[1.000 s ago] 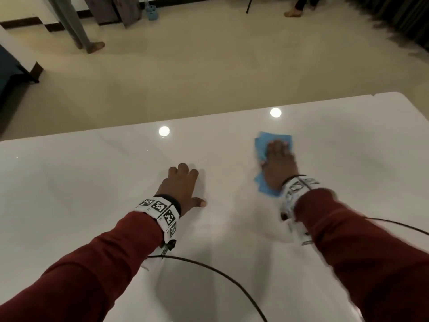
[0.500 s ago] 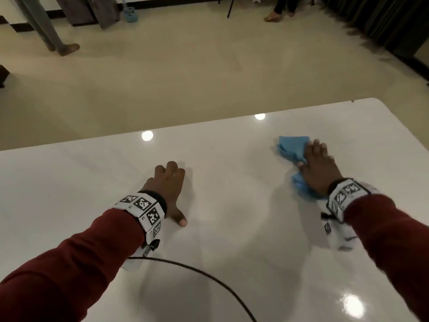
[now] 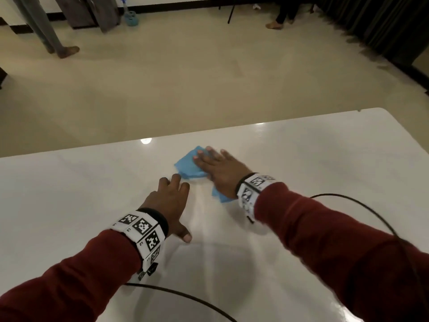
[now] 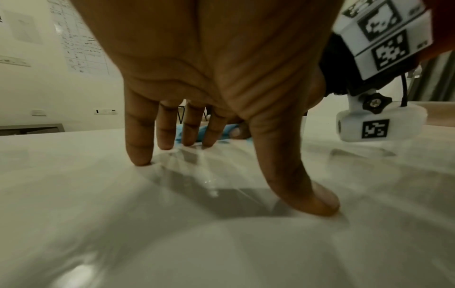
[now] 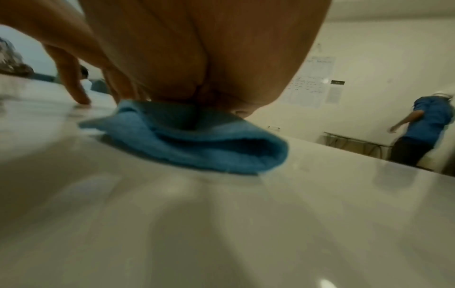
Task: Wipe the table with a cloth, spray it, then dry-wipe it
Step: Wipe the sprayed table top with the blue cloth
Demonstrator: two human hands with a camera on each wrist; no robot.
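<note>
The head view looks steeply down on the table (image 3: pixel 69 194). Both wrist views skim it from close, facing roughly 12 o'clock. All share the cloth (image 3: pixel 189 165), perhaps blurred.

Bare foot (image 3: pixel 67 51) on beige floor (image 3: pixel 185 77); dark curtains (image 3: pixel 376 24) at right.

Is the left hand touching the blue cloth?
No, the left hand rests its fingertips on the bare white table, while the blue cloth lies under the right hand.
</note>
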